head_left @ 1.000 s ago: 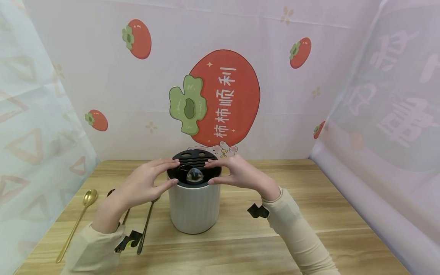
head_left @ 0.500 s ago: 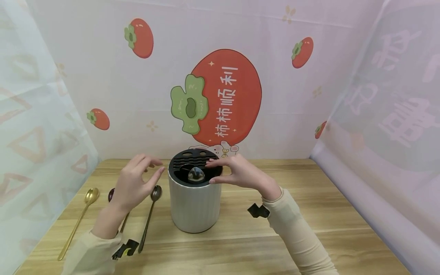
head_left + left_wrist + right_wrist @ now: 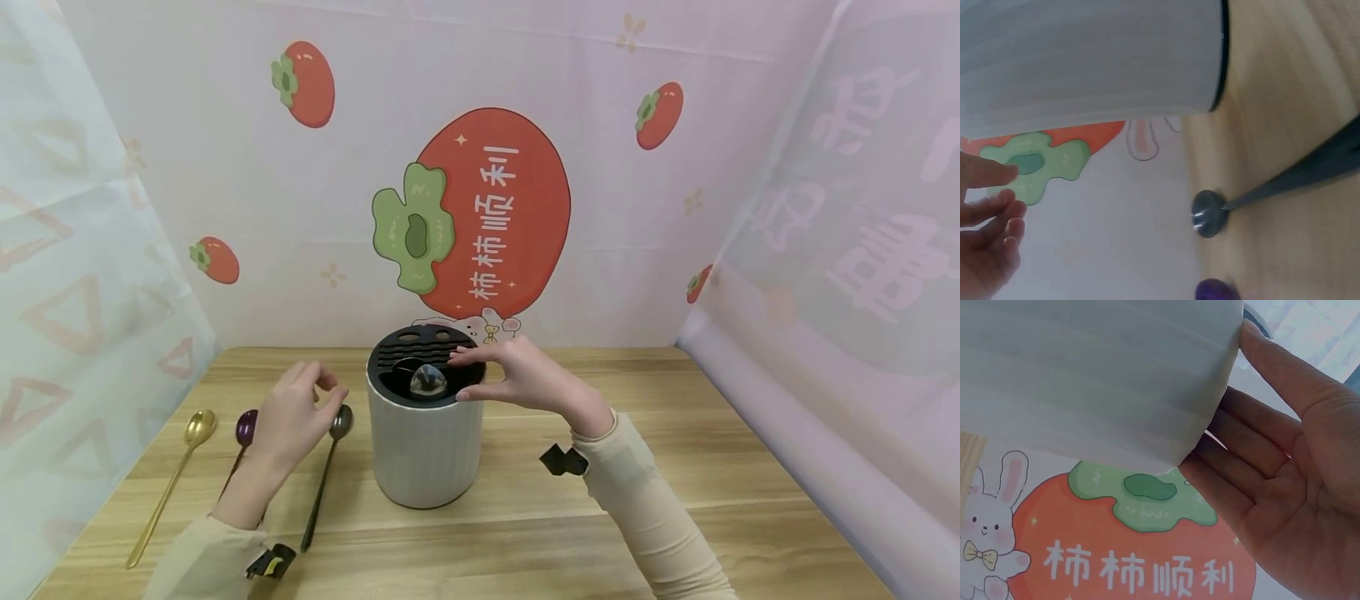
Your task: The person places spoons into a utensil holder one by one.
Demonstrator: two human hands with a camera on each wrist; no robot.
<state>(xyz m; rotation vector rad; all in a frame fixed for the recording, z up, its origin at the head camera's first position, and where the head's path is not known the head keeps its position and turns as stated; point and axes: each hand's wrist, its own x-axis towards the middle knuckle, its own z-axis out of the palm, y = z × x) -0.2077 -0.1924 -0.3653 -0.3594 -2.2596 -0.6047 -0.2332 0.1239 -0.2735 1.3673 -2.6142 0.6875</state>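
A person in cream sleeves (image 3: 645, 508) is working at a wood-grain table (image 3: 487, 550), where a pale, ribbed container (image 3: 426, 454) is standing upright near the middle. The right hand (image 3: 517, 379) is spreading its thumb away from its fingers at the container's right side, the thumb tip touching the rim and the fingertips showing over the edge of the black slotted top (image 3: 393, 337). The left hand (image 3: 292, 417) is hovering apart from the container on the other side, its fingers loosely bent, holding nothing, with a gap between thumb and fingertips.

A glossy rounded piece (image 3: 428, 381) is sitting in the large front opening of the top; it may be a spoon's bowl, though the dark opening is hiding the rest.

Three long-handled spoons are lying on the table to the left, bowls pointing toward the back: a gold spoon (image 3: 199, 427) outermost, a purple spoon (image 3: 246, 427) whose handle is running partly behind the left forearm, and a dark gray spoon (image 3: 341, 422) nearest the container. Behind, a pale backdrop (image 3: 600, 250) is displaying a large red persimmon (image 3: 543, 217).
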